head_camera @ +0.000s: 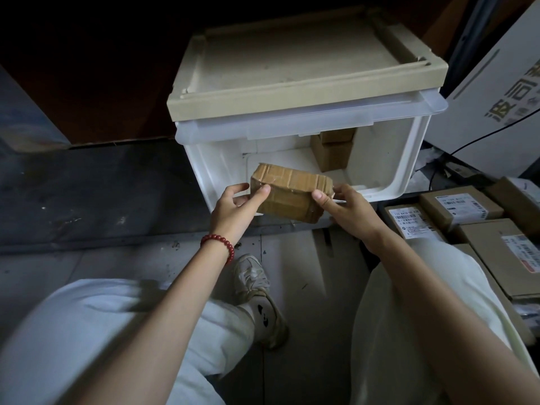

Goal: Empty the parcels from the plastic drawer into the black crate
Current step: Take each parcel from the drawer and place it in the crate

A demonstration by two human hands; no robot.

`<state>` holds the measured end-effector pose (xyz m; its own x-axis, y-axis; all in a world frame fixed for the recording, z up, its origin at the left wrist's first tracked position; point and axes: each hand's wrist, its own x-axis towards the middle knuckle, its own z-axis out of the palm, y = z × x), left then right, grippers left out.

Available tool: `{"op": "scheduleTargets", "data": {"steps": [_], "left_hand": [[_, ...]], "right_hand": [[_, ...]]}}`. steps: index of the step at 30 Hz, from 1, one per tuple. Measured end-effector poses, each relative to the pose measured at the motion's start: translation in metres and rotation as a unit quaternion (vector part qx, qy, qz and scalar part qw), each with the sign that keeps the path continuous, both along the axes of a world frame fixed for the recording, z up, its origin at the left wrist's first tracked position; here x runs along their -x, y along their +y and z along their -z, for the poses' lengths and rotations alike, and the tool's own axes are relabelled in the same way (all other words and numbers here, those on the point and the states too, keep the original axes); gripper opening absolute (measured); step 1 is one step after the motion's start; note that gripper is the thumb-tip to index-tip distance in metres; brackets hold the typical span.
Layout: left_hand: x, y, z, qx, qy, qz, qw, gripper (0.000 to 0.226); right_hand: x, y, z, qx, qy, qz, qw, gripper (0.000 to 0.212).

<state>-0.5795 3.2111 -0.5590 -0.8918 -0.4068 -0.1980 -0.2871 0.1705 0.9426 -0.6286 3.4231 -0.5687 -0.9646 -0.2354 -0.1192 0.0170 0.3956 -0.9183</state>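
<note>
Head cam, single frame. Person crouches, knees in pale trousers [96, 331] at the bottom of view.

**Task obj.**
- Plastic drawer [409, 159]: white, translucent, pulled out of a unit w/ a beige top [292, 68]. Open side faces the cam.
- Parcel [289, 197]: brown cardboard, taped, edges crumpled. Held in the air at the drawer's front lip, left-of-centre, long axis approx. horizontal, right end a bit lower.
- Two more brown boxes [331, 153] inside the drawer, back right, one stacked on the other, against the rear wall.
- Black crate: cannot make out its walls for certain. Labelled parcels [455, 211] lie packed together at the right edge of view, just right of the right forearm.

**Hands**
- Left hand [233, 206]: grips the parcel's left end, thumb across the near face, fingers curled behind. Red bead bracelet [219, 247] on the wrist.
- Right hand [342, 206]: grips the right end, thumb on the near face, fingers wrapped round the far side. White slip [339, 201] sticks out under the thumb.
- Both hands on the same parcel, one per end.

**Surroundings**
- Dark floor [102, 185] left of the drawer, scuffed.
- Pale shoe [254, 276] and white sock w/ black marks [263, 314] between the forearms.
- Large white carton [496, 97] w/ dark print, upper right, leaning; black cable [482, 135] runs across it.
- Lighting dim; upper left nearly black.
</note>
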Motion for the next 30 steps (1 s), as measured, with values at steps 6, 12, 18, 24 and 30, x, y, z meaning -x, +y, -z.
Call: {"op": "scheduleTargets", "data": {"steps": [6,12,18,24,30], "left_hand": [[0.0,0.007,0.003,-0.005,0.006,0.016,1.0,0.048],[0.0,0.008,-0.002,-0.079,0.03,0.025,0.996,0.058],[-0.002,0.01,0.003,-0.048,0.038,0.045,0.997,0.064],[-0.003,0.005,0.009,0.055,0.082,0.056,0.994,0.074],[0.0,0.005,0.006,0.12,0.1,0.068,0.985,0.053]], "right_hand": [[0.004,-0.005,0.002,0.078,-0.062,0.04,0.994,0.093],[0.003,-0.007,0.005,0.127,-0.097,0.079,0.984,0.075],[0.005,-0.005,0.004,0.174,-0.085,0.075,0.978,0.065],[0.006,0.005,0.003,0.154,-0.07,-0.002,0.986,0.099],[0.005,0.012,0.002,0.087,0.001,0.054,0.995,0.08]]}}
